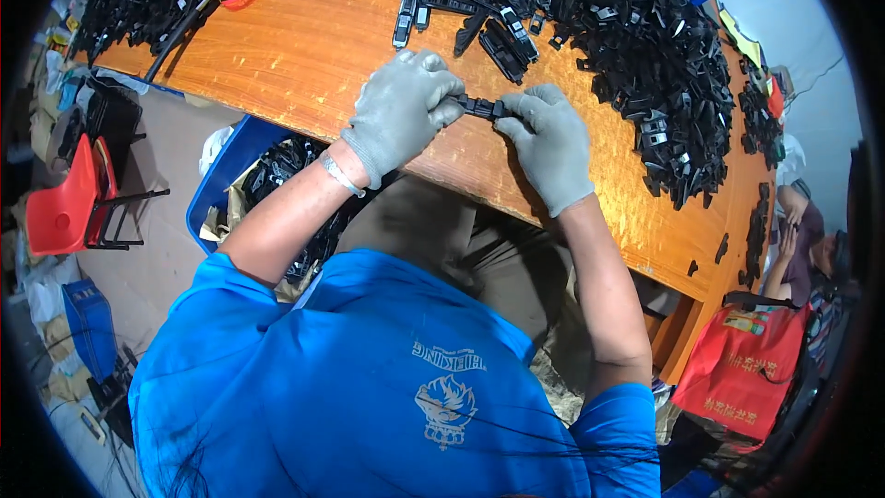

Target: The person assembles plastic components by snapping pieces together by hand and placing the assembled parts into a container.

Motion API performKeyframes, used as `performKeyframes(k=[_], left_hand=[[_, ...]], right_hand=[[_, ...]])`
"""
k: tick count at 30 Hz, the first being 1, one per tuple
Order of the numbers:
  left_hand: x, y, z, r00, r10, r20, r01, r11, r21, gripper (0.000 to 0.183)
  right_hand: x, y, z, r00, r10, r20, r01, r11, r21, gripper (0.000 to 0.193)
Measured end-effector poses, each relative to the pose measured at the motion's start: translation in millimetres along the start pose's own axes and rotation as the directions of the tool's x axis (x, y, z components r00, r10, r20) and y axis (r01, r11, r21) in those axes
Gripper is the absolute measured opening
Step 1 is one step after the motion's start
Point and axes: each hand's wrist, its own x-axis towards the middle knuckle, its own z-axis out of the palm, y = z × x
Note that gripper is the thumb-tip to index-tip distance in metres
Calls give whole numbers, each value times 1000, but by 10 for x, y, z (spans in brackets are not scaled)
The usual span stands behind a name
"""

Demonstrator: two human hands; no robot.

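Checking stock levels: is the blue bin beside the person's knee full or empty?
Partly filled: black plastic parts show inside the blue bin; the left arm hides how deep they go.

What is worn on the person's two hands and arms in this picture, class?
Both the left hand and the right hand wear grey knitted gloves. A silvery bracelet circles the left wrist. The forearms are bare; short sleeves of a blue T-shirt cover the upper arms.

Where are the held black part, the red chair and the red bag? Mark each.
black part (482,108), head view, its middle between both hands.
red chair (57,207), head view, seat.
red bag (745,364), head view, front panel.
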Motion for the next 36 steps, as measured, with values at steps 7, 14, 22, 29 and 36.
performKeyframes(k=[7, 14, 22, 29, 36], left_hand=[[47, -70, 115, 994, 75, -84, -82, 994, -76, 15], [67, -6, 84, 999, 12, -47, -17, 995, -103, 16], [92, 1, 73, 998, 29, -56, -34, 996, -82, 16], [82, -66, 131, 994, 66, -86, -74, 993, -94, 16], [81, -50, 100, 997, 46, -55, -51, 994, -96, 17]], right_hand=[[226, 113, -102, 981, -140, 131, 141, 990, 6, 17], [137, 170, -129, 987, -137, 81, 129, 987, 98, 15], [265, 87, -68, 978, -182, 105, 186, 982, -32, 13], [271, 178, -83, 972, -209, 108, 203, 977, 70, 15], [222, 182, -62, 976, -210, 64, 208, 977, 43, 19]])
